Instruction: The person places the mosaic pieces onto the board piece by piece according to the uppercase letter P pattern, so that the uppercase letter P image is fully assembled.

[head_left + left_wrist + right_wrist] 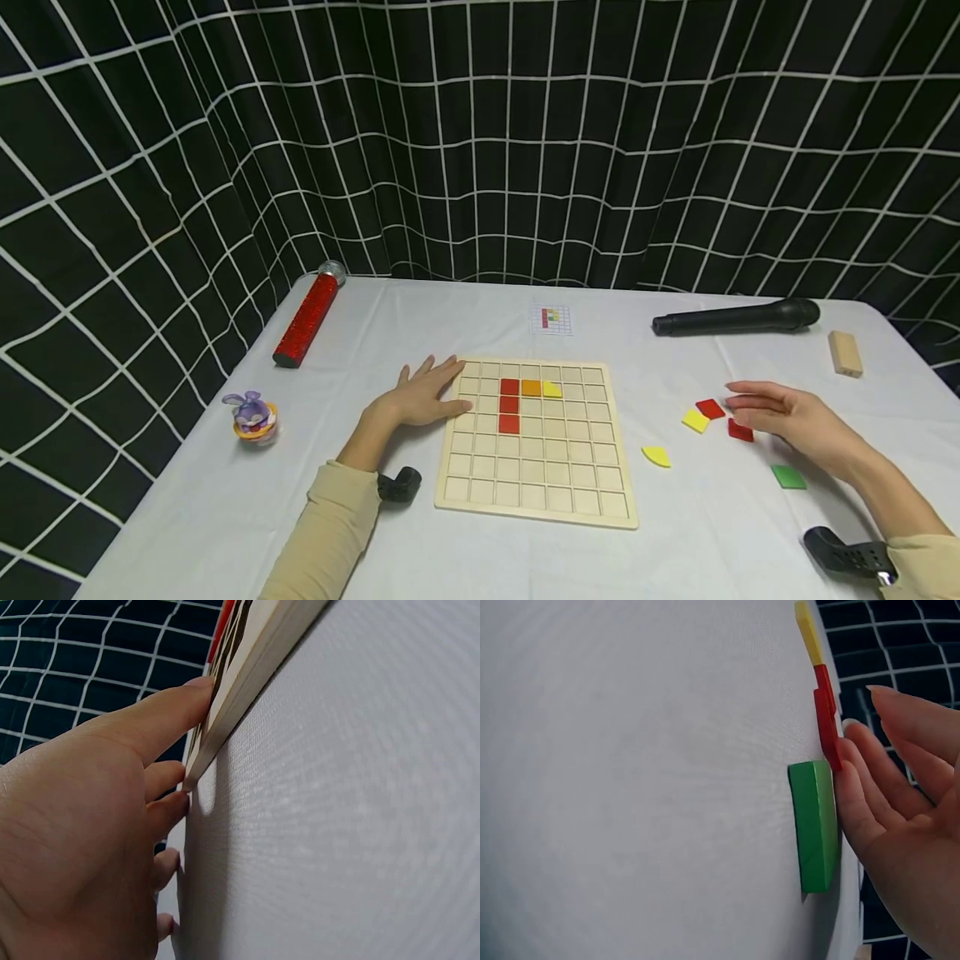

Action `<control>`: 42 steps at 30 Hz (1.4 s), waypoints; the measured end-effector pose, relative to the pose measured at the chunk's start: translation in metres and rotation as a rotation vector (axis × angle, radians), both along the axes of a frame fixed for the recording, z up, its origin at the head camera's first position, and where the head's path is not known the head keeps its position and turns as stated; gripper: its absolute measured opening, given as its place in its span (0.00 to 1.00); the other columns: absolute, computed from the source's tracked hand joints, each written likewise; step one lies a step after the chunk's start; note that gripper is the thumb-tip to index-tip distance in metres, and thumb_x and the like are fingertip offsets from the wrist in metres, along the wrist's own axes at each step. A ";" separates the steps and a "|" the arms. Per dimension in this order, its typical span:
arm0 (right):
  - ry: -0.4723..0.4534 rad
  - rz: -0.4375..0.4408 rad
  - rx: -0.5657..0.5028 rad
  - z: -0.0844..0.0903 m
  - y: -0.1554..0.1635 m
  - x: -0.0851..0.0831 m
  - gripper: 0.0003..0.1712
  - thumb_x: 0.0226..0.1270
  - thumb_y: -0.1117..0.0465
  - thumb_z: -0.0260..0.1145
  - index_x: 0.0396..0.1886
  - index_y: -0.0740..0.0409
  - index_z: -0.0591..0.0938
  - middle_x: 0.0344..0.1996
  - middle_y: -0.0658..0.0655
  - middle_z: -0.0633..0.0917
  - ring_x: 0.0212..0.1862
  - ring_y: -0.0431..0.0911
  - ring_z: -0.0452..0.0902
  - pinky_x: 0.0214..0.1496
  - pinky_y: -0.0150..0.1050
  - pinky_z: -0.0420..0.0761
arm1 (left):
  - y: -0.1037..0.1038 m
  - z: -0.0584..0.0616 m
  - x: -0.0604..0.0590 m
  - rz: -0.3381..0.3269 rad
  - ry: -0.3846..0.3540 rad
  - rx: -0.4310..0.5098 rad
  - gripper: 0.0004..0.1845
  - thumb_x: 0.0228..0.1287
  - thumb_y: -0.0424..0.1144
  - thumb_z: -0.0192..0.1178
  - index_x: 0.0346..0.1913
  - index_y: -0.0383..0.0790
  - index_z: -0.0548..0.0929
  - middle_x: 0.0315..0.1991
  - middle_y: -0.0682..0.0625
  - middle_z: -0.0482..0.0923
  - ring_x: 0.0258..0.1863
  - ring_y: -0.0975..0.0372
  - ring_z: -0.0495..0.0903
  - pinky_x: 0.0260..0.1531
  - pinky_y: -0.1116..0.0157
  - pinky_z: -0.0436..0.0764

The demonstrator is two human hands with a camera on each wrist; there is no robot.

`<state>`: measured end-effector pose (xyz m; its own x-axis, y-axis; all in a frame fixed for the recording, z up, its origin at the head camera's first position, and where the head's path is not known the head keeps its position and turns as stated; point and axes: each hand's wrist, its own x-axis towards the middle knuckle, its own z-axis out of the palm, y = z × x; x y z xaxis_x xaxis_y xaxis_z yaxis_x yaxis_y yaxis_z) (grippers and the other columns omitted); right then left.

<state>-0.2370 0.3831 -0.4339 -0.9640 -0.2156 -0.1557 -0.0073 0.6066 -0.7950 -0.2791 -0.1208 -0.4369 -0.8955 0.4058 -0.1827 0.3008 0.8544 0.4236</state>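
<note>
The left hand (423, 393) lay flat with fingers spread, fingertips pressed against the left edge of the wooden grid board (537, 479), gripping nothing. The board had three red tiles (509, 406), an orange tile (531, 387) and a yellow tile (552, 389) set in its upper rows. The right hand (787, 419) was relaxed and empty over the loose pieces right of the board: two red squares (710, 408), a yellow square (695, 421), with a green square (789, 477) near the wrist.
</note>
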 end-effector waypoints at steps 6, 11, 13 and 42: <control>0.025 0.051 -0.035 0.001 -0.002 0.002 0.36 0.66 0.60 0.65 0.68 0.71 0.62 0.59 0.74 0.72 0.47 0.30 0.76 0.47 0.24 0.76 | 0.000 0.000 0.000 0.002 0.003 -0.010 0.41 0.66 0.59 0.52 0.75 0.44 0.54 0.75 0.48 0.48 0.73 0.49 0.39 0.67 0.43 0.35; 0.054 0.090 0.016 0.002 -0.002 0.006 0.36 0.64 0.61 0.67 0.67 0.70 0.65 0.58 0.72 0.73 0.48 0.29 0.74 0.47 0.24 0.76 | 0.000 0.000 0.000 0.001 0.003 -0.014 0.41 0.66 0.59 0.52 0.75 0.44 0.54 0.75 0.48 0.48 0.73 0.49 0.39 0.67 0.43 0.34; 0.066 0.101 0.028 0.003 -0.003 0.007 0.35 0.63 0.62 0.67 0.66 0.69 0.66 0.58 0.72 0.73 0.48 0.29 0.74 0.47 0.24 0.76 | 0.000 0.001 0.000 0.000 0.004 -0.013 0.41 0.66 0.59 0.52 0.75 0.44 0.54 0.75 0.48 0.48 0.73 0.49 0.39 0.67 0.43 0.34; 0.168 0.153 0.274 0.004 -0.004 0.005 0.29 0.55 0.67 0.71 0.59 0.66 0.75 0.38 0.56 0.79 0.35 0.43 0.72 0.35 0.30 0.77 | 0.000 -0.001 0.000 0.002 0.004 -0.006 0.41 0.66 0.59 0.53 0.75 0.43 0.54 0.75 0.47 0.48 0.73 0.49 0.39 0.66 0.42 0.34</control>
